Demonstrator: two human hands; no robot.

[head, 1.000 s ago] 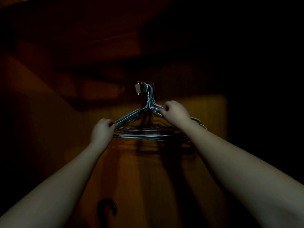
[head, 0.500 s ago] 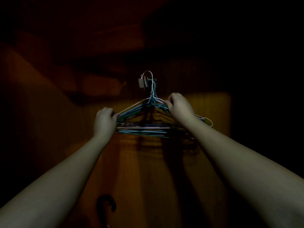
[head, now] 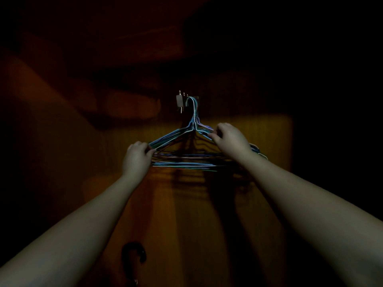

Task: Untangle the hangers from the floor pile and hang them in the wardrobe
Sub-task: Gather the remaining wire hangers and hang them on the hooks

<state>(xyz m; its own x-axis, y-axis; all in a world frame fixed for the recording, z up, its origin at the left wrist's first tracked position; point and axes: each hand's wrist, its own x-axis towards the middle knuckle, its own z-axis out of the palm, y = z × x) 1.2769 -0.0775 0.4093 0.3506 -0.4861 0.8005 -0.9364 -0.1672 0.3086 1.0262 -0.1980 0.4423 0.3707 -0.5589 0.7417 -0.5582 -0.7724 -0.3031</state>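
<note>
A bunch of several thin wire hangers (head: 186, 160), blue, white and purple, hangs by its hooks from a small metal bracket (head: 183, 101) on the dim wooden back of the wardrobe (head: 259, 141). My left hand (head: 135, 157) grips the left shoulder ends of the bunch. My right hand (head: 230, 138) pinches the right shoulder wires just below the twisted necks. The right tips of the hangers stick out behind my right wrist.
The wardrobe interior is very dark; only the orange-brown back panel is lit. A dark curved handle (head: 133, 252), like an umbrella's, stands low in the middle. A shelf or ledge (head: 132, 104) shows faintly to the upper left.
Half a second ago a white hook stood raised above the bracket; it now sits down on the bracket with the others. Both hands have kept their hold on the bunch.
</note>
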